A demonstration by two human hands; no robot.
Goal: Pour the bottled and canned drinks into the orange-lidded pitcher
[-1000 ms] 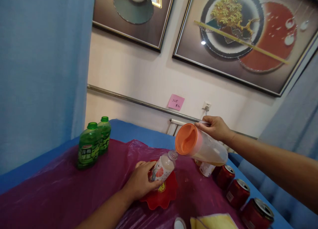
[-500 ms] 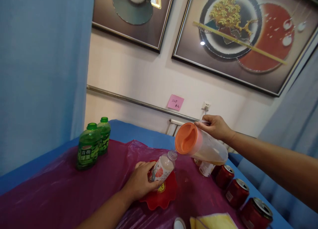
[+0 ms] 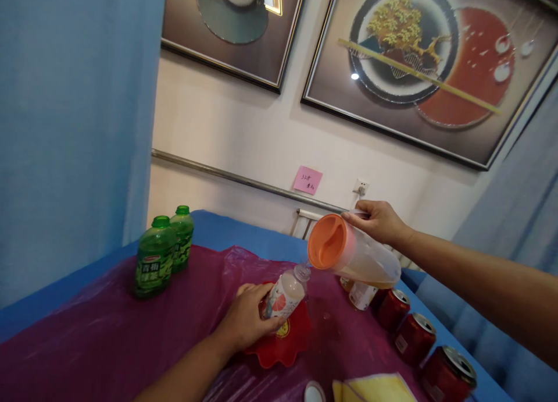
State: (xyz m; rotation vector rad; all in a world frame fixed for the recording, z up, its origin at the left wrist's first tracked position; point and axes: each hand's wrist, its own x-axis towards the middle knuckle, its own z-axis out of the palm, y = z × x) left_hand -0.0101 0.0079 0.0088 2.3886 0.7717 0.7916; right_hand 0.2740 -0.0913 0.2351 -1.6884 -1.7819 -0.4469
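My left hand (image 3: 253,320) is wrapped round a small clear bottle (image 3: 285,297) with a grapefruit picture on its label. The bottle is uncapped and leans to the right above a red scalloped plate (image 3: 294,341). In my right hand (image 3: 379,220) is the handle of a clear plastic pitcher (image 3: 366,259) with an orange lid (image 3: 326,242). The pitcher lies tipped on its side, its lid end close to the bottle's mouth. Pale yellowish liquid sits along the pitcher's lower side. Whether a stream is running between them is hard to make out.
Two green bottles (image 3: 154,259) stand at the left on the purple plastic sheet (image 3: 131,344). Several red cans (image 3: 449,373) line the right edge, beside a labelled container (image 3: 361,296) behind the pitcher. A yellow cloth (image 3: 375,388) and a white cap (image 3: 314,392) lie near the front.
Both hands, the bottle and the pitcher hold almost the same place. The pitcher's lid end has shifted very slightly.
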